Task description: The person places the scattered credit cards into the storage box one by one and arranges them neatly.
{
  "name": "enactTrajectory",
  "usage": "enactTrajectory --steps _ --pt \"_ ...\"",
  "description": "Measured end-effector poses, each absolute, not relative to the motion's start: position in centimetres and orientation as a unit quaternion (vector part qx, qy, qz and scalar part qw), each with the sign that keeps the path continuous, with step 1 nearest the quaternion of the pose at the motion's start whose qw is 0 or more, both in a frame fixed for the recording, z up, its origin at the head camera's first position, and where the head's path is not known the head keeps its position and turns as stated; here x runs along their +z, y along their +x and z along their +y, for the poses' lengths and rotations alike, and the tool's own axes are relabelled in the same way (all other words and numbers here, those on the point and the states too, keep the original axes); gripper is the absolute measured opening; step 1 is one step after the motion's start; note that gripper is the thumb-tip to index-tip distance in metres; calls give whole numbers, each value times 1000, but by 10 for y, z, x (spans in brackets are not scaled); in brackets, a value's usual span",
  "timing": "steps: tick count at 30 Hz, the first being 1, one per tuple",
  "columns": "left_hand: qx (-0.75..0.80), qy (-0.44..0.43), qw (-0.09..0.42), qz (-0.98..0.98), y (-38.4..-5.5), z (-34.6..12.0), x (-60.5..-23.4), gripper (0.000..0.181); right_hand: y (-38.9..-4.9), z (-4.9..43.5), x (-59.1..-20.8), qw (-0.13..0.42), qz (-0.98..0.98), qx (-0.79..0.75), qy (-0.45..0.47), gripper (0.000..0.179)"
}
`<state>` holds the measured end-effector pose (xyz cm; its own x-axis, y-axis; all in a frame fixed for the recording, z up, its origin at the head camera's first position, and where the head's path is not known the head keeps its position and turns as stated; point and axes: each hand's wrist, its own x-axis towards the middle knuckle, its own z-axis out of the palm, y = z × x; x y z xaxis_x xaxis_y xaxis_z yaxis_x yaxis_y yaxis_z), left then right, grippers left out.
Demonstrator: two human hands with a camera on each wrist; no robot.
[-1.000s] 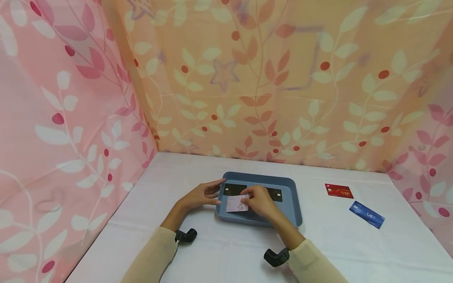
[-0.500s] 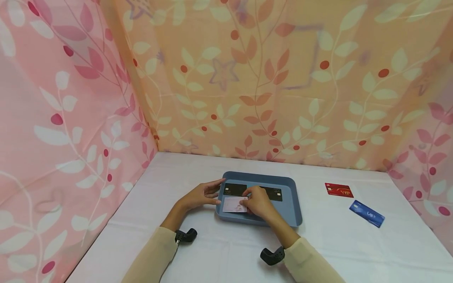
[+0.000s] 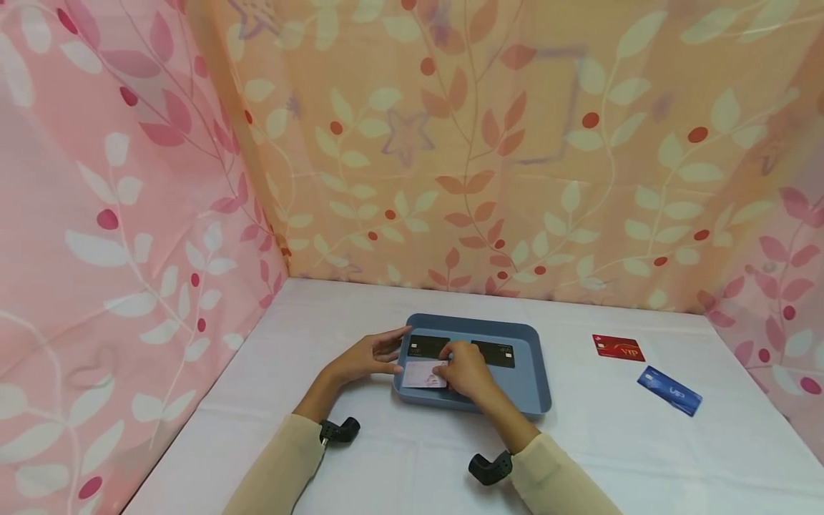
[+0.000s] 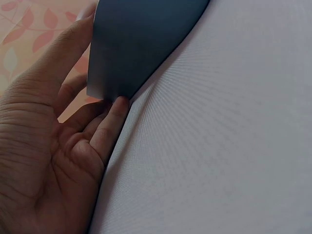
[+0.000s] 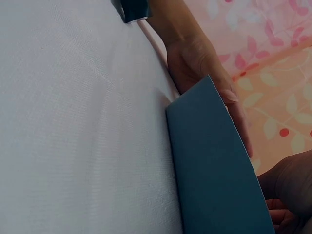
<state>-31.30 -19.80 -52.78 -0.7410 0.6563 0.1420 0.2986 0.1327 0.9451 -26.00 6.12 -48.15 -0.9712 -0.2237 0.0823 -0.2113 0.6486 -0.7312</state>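
Note:
A shallow blue-grey tray point(image 3: 533, 379) lies on the white cloth. Inside its left front part, a pale pink card point(image 3: 421, 373) lies flat or nearly so below a black card point(image 3: 428, 347). My right hand point(image 3: 468, 370) pinches the pink card's right end, thumb on top. Another black card point(image 3: 498, 355) sits behind that hand, its left end covered. With fingers spread, my left hand point(image 3: 368, 357) touches the tray's left side. The left wrist view shows the little finger against the tray wall point(image 4: 141, 44). Tray wall hides most of the right fingers in the right wrist view.
To the right of the tray, a red VIP card point(image 3: 618, 347) and a blue VIP card point(image 3: 669, 390) lie on the white tablecloth point(image 3: 412, 465). Floral curtains point(image 3: 412, 179) stand behind and at the sides. Each wrist wears a black camera point(image 3: 340, 430).
The right hand has slid the pink card a little to the left, toward the tray's left wall. My left hand has stayed at the tray's side.

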Motion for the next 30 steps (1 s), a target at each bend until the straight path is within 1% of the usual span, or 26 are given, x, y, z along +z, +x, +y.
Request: enactTrajectory --steps 18,30 --pt "569 324 154 740 -313 -198 -527 86 -258 58 -483 -36 938 -325 -114 22" --pt "568 318 154 744 -310 -197 -525 85 -256 57 -479 -46 942 -309 -121 22"
